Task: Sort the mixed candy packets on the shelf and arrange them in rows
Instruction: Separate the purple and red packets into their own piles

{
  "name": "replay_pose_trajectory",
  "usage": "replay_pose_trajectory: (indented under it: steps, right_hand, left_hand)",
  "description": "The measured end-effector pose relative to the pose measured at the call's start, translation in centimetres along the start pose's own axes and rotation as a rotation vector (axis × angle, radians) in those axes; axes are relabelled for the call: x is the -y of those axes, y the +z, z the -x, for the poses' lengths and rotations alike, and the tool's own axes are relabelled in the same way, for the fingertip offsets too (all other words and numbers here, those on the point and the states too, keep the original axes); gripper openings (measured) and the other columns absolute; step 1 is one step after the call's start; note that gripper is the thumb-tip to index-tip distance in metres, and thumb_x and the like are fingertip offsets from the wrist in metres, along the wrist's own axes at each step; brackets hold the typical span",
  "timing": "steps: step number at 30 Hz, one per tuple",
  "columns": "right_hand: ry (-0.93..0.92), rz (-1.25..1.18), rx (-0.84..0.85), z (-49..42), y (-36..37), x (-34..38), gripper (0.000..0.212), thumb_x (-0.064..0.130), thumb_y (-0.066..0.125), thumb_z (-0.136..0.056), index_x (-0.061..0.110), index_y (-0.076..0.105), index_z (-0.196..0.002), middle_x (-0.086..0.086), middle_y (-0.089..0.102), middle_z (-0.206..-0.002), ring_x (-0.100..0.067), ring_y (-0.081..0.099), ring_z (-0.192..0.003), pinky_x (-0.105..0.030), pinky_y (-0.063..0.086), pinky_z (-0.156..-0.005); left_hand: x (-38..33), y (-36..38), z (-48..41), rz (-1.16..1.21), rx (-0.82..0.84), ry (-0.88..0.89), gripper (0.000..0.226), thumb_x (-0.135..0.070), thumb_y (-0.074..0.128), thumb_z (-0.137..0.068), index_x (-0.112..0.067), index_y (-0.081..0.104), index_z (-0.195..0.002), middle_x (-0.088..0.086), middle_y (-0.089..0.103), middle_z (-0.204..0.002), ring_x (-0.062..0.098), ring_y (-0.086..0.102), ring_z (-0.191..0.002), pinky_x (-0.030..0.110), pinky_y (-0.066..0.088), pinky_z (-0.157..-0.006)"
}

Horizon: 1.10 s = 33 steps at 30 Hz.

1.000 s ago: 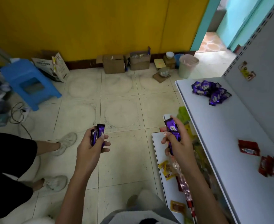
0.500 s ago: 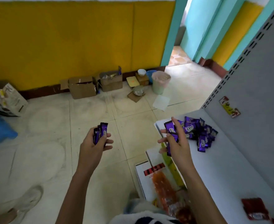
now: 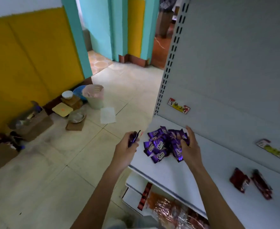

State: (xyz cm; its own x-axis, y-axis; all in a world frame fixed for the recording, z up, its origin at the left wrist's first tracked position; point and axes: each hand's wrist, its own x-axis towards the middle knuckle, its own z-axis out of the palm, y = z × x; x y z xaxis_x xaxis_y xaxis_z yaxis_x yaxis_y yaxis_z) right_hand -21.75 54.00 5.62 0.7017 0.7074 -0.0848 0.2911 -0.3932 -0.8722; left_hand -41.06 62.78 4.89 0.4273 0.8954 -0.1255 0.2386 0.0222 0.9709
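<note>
A heap of purple candy packets (image 3: 160,146) lies on the white shelf (image 3: 193,179) near its left end. My right hand (image 3: 188,147) is over the right side of the heap, its fingers curled round purple packets (image 3: 183,137). My left hand (image 3: 125,148) hovers just off the shelf's front edge and grips a small bunch of purple packets (image 3: 133,138). Two red candy packets (image 3: 250,183) lie further right on the shelf.
A lower shelf (image 3: 154,194) holds a white box and bagged snacks. Stickers (image 3: 179,105) cling to the grey back panel. On the tiled floor stand cardboard boxes (image 3: 35,124), a bin (image 3: 93,96) and a sheet of paper (image 3: 107,115) by the yellow wall.
The view swung right towards the shelf. My right hand moved from in front of the shelf onto the purple heap. My left hand followed to the shelf's edge, still holding its packets.
</note>
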Motion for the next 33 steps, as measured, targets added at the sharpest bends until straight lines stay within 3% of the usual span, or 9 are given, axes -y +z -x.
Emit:
replay_pose_trajectory:
  steps: [3,6,10,14,17,20,27,30,33]
  right_hand:
    - [0.063,0.016,-0.1,-0.8,0.3,-1.2,0.047,0.015,0.04,-0.098,0.027,0.031,-0.143,-0.003,0.044,-0.142,-0.021,0.049,-0.119,-0.035,0.039,-0.101]
    - [0.093,0.052,-0.153,-0.8,1.3,-2.2,0.045,0.019,0.039,-0.099,0.021,0.032,-0.144,-0.007,0.045,-0.141,-0.021,0.044,-0.126,-0.027,0.033,-0.1]
    - [0.082,0.228,-0.004,-0.2,3.0,-3.9,0.055,0.031,0.039,-0.099,0.02,0.017,-0.149,-0.001,0.021,-0.155,-0.017,0.019,-0.142,-0.033,0.015,-0.116]
    - [0.101,0.159,-0.047,1.1,2.4,-5.5,0.059,0.013,0.04,-0.096,0.021,0.016,-0.149,0.002,0.015,-0.156,-0.013,0.014,-0.143,-0.018,0.01,-0.107]
    - [0.11,0.177,-0.065,1.8,2.3,-6.2,0.07,-0.005,0.042,-0.086,0.015,0.018,-0.149,-0.003,0.019,-0.155,-0.018,0.02,-0.141,-0.015,0.014,-0.104]
    - [0.109,0.166,-0.059,1.7,2.4,-6.4,0.072,-0.012,0.041,-0.082,0.012,0.022,-0.147,-0.004,0.023,-0.154,-0.019,0.023,-0.14,-0.014,0.015,-0.105]
    - [0.098,0.205,-0.129,2.7,1.5,-5.6,0.066,-0.002,0.049,-0.087,0.015,0.026,-0.146,-0.004,0.025,-0.153,-0.018,0.019,-0.141,-0.018,0.016,-0.107]
    - [0.154,0.091,-0.259,4.8,-0.3,-4.3,0.062,0.002,0.052,-0.088,0.016,0.03,-0.144,-0.003,0.027,-0.152,-0.018,0.023,-0.139,-0.018,0.018,-0.104]
    - [0.237,-0.116,-0.416,7.9,-2.8,-3.3,0.058,0.004,0.052,-0.089,0.021,0.036,-0.142,0.0,0.035,-0.148,-0.018,0.032,-0.136,-0.027,0.025,-0.11]
  left_hand:
    - [0.9,1.9,-2.2,-0.251,0.153,0.156,0.031,-0.006,0.045,-0.094,-0.019,0.05,-0.122,-0.003,0.059,-0.105,0.013,0.055,-0.095,0.011,0.042,-0.076]
    - [2.4,4.4,-3.0,-0.451,0.278,0.34,0.039,-0.003,0.046,-0.091,-0.012,0.047,-0.129,0.013,0.051,-0.123,0.029,0.048,-0.114,0.035,0.042,-0.096]
    - [6.4,6.9,-3.6,-0.771,0.304,0.429,0.056,-0.042,0.042,-0.085,-0.016,0.036,-0.135,0.029,0.04,-0.136,0.05,0.038,-0.124,0.058,0.035,-0.1]
    - [6.8,6.9,-3.6,-0.734,0.323,0.411,0.074,-0.05,0.036,-0.081,-0.03,0.006,-0.144,0.022,0.011,-0.153,0.039,0.006,-0.141,0.052,0.013,-0.114]
    - [6.4,6.4,-3.3,-0.594,0.308,0.339,0.08,-0.023,0.05,-0.083,-0.024,0.0,-0.147,0.015,-0.002,-0.155,0.029,-0.007,-0.142,0.046,0.007,-0.116]
    - [6.8,6.1,-2.9,-0.531,0.242,0.298,0.078,-0.006,0.057,-0.083,-0.013,0.012,-0.146,0.017,0.004,-0.153,0.031,0.001,-0.142,0.044,0.013,-0.114]
    - [5.6,5.1,-3.0,-0.545,0.252,0.325,0.07,-0.031,0.06,-0.084,-0.011,0.029,-0.143,0.017,0.025,-0.149,0.033,0.017,-0.139,0.045,0.021,-0.112]
    - [3.1,3.4,-2.7,-0.421,0.271,0.325,0.049,-0.025,0.059,-0.089,-0.024,0.043,-0.136,0.0,0.043,-0.14,0.017,0.035,-0.131,0.034,0.033,-0.107]
    - [-0.9,2.6,-2.3,-0.274,0.282,0.275,0.034,-0.018,0.054,-0.092,-0.025,0.055,-0.125,-0.007,0.056,-0.122,0.002,0.055,-0.107,0.008,0.04,-0.086]
